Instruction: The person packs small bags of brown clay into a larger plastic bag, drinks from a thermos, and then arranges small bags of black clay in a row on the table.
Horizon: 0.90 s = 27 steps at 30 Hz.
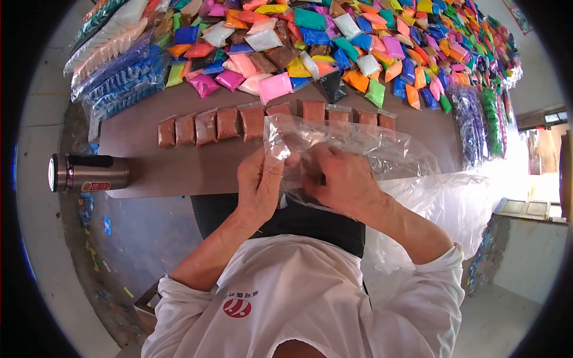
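Observation:
A large clear plastic bag (391,156) is stretched between my hands in front of the table's near edge and trails off to the right. My left hand (261,184) pinches the bag's edge, thumb raised against the film. Curled fingers of my right hand (346,182) grip the same bag a little to the right; the fingertips are partly hidden by the film. Just beyond my hands, a row of small brown packets (227,123) lies across the table. Some of the packets show through the bag.
A steel thermos (113,173) lies on its side at the table's left. Many coloured packets (313,37) are heaped along the back. Bundled packets in clear sleeves lie at the left (122,74) and right (468,122). The brown table (197,170) ends close to my lap.

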Available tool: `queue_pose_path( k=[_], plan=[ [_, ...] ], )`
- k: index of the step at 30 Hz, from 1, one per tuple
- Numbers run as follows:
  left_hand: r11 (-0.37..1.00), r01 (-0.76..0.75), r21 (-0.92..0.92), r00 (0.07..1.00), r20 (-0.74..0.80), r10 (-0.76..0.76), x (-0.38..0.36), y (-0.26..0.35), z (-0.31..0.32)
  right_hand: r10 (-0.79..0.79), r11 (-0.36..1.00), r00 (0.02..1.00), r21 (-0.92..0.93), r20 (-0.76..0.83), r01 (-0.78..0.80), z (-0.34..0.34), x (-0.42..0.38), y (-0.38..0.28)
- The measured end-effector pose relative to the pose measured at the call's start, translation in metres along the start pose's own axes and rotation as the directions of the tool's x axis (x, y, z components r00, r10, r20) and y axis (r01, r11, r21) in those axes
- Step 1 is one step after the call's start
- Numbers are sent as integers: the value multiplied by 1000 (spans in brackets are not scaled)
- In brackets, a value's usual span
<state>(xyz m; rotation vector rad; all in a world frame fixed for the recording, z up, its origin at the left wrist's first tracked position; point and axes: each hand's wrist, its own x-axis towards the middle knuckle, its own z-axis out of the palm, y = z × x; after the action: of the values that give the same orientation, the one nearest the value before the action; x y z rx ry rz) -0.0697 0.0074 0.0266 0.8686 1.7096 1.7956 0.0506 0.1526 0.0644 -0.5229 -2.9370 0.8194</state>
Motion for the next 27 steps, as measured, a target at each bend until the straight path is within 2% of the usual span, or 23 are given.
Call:
queue_pose_path(
  k=[3, 6, 9, 15, 18, 21, 24, 27],
  plan=[
    [999, -12, 31, 1000, -18, 12, 1, 4, -1, 72, 997, 992, 32, -105, -69, -2, -2, -11],
    [1000, -29, 9, 999, -33, 29, 1, 4, 2, 7, 996, 996, 93, -94, 2, 7, -3, -9],
    [999, -44, -8, 998, -41, 43, 0, 5, 4, -16, 977, 1000, 212, -17, 19, 9, -2, -7],
    [995, -73, -64, 997, -30, 71, -3, -1, -1, 17, 960, 995, 276, 101, -44, 7, 6, -12],
    [998, -49, -32, 998, -37, 48, -3, 2, 0, 130, 901, 971, 385, 200, -200, 7, 14, -14],
    [999, -36, -28, 998, -42, 35, -3, 5, 0, 134, 845, 943, 463, 303, -268, 8, 18, -9],
    [999, -32, -28, 998, -52, 30, -3, 4, -2, 143, 732, 912, 579, 384, -359, 0, 16, -8],
    [999, -24, -23, 998, -59, 23, -3, 3, -2, 138, 729, 938, 609, 318, -314, 4, 13, -6]
  ],
)
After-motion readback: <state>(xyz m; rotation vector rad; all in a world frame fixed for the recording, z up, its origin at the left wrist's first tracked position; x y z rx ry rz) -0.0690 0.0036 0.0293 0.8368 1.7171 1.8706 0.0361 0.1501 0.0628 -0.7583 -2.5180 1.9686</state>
